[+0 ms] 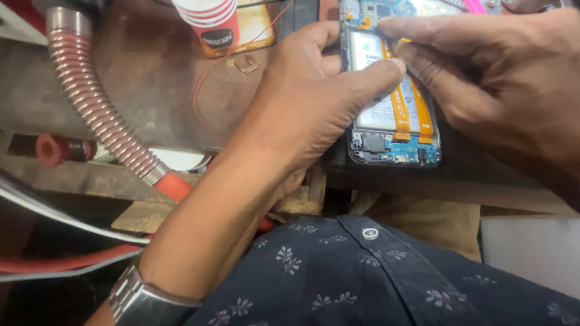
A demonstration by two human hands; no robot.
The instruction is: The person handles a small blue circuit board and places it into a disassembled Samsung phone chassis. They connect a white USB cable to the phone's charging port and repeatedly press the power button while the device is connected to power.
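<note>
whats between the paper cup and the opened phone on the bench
In the head view, the left hand fills the stretch between the red-striped paper cup and the opened phone, its thumb pressing on the phone's battery.

Both hands (314,102) (507,84) on opened phone (386,115)

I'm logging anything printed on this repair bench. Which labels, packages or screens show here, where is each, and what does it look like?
Battery label: pale grey-white rectangle inside the opened phone, top centre-right, partly hidden by the left hand, right hand and orange ribbon cables.
Paper cup: top centre, white with red stripes and a dark oval label.
No lit screen shows.
</note>
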